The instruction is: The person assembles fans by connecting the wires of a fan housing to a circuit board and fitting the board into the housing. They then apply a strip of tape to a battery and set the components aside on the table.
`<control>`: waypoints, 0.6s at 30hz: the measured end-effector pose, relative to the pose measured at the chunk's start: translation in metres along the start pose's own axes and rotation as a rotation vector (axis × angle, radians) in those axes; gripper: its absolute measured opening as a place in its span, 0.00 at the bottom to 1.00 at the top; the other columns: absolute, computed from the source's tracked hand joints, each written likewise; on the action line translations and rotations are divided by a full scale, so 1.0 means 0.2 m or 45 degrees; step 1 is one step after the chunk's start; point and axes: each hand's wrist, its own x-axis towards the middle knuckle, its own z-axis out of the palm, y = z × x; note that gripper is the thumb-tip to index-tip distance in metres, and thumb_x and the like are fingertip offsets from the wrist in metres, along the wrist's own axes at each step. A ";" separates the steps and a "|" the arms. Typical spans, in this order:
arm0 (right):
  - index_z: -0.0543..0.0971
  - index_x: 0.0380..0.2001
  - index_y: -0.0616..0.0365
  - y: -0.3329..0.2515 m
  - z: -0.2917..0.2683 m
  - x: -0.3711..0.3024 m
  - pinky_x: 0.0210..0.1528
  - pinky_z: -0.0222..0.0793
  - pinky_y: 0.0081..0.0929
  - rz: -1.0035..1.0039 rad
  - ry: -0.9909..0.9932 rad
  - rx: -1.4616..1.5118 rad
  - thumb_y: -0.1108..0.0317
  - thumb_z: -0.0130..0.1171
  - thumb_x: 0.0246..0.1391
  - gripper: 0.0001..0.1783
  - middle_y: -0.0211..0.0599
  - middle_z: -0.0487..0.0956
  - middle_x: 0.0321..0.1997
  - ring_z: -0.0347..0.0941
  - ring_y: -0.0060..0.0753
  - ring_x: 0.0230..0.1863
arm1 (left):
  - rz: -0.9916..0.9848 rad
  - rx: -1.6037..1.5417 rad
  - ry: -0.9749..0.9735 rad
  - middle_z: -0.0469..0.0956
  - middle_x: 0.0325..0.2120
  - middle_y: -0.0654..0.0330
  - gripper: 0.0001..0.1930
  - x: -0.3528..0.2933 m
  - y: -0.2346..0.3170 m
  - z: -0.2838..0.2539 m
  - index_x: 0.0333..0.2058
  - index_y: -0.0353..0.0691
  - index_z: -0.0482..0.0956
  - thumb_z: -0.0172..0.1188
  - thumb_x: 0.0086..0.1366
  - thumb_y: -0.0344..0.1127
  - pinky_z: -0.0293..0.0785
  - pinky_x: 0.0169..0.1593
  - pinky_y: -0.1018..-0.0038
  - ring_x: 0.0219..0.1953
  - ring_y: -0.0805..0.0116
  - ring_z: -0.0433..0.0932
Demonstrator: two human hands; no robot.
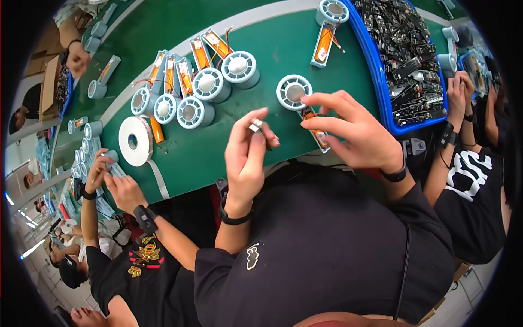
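Note:
My left hand is closed in a pinch on a small part with a silvery metal end, held above the table's near edge; the rest of it is hidden by the fingers. To its right, my right hand reaches over a light blue handheld fan with its fingers spread. The index fingertip is at the fan's round head, and the thumb is close to the handle. That fan's open handle shows an orange battery and wires, partly covered by my fingers.
Several similar fans with open handles lie left of centre, beside a white tape roll and a loose orange battery. Another fan lies at the far side. A blue bin of small black parts stands right. Co-workers' hands flank me.

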 end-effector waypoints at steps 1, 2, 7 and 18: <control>0.83 0.42 0.61 0.02 0.02 -0.01 0.42 0.76 0.36 -0.042 -0.023 -0.046 0.78 0.73 0.44 0.18 0.43 0.82 0.51 0.79 0.43 0.41 | -0.104 -0.005 -0.015 0.76 0.44 0.58 0.15 0.00 0.01 0.03 0.58 0.35 0.72 0.52 0.75 0.26 0.75 0.47 0.75 0.40 0.73 0.77; 0.84 0.42 0.61 0.04 0.05 -0.02 0.42 0.77 0.36 -0.085 -0.046 -0.091 0.78 0.73 0.45 0.18 0.43 0.83 0.50 0.79 0.42 0.40 | -0.208 -0.010 -0.030 0.76 0.43 0.59 0.15 -0.01 0.01 0.05 0.58 0.35 0.71 0.50 0.76 0.27 0.74 0.44 0.77 0.38 0.75 0.75; 0.85 0.38 0.62 0.19 0.19 -0.02 0.37 0.78 0.31 -0.072 0.081 0.227 0.80 0.72 0.46 0.13 0.41 0.86 0.42 0.81 0.38 0.36 | -0.340 0.065 -0.028 0.76 0.43 0.59 0.15 0.04 -0.04 0.10 0.59 0.36 0.70 0.49 0.77 0.28 0.69 0.32 0.82 0.31 0.81 0.71; 0.86 0.37 0.63 0.15 0.30 0.01 0.31 0.76 0.24 0.218 0.368 0.340 0.81 0.73 0.46 0.12 0.38 0.86 0.34 0.82 0.31 0.30 | -0.227 0.055 -0.107 0.78 0.44 0.56 0.15 0.05 -0.09 0.07 0.59 0.33 0.71 0.52 0.78 0.31 0.72 0.32 0.80 0.32 0.77 0.75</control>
